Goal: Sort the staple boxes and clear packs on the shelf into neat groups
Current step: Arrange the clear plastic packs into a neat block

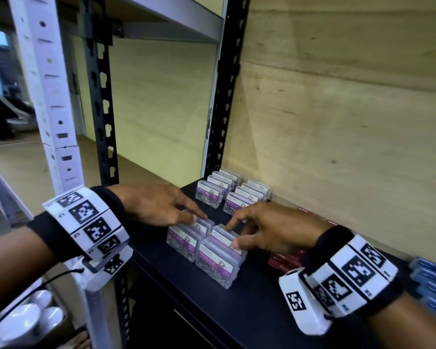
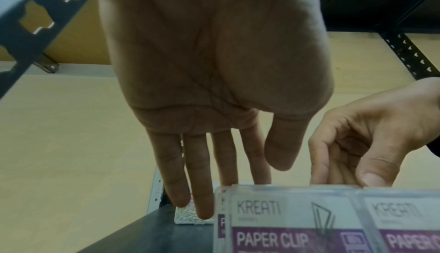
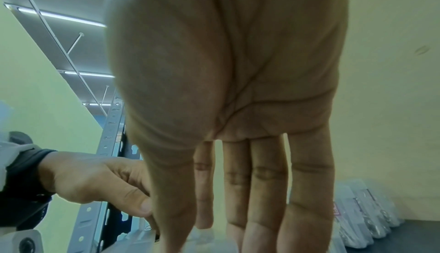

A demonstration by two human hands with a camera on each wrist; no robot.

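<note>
Clear paper clip packs stand in two short rows near the front of the black shelf (image 1: 237,311): a left row (image 1: 184,241) and a right row (image 1: 217,263). My left hand (image 1: 194,217) lays straight fingers against the back of the left row; in the left wrist view its fingers (image 2: 202,191) hang behind a pack (image 2: 285,219). My right hand (image 1: 233,235) pinches packs of the right row between index finger and thumb. Two more rows of clear packs (image 1: 212,191) (image 1: 247,197) stand at the back. Red staple boxes (image 1: 285,259) lie partly hidden under my right hand.
Blue boxes (image 1: 431,280) are stacked at the far right of the shelf. A wooden back panel (image 1: 337,122) closes the rear. A black slotted upright (image 1: 101,96) and a white one (image 1: 51,96) stand at the left. White bowls (image 1: 23,321) sit below.
</note>
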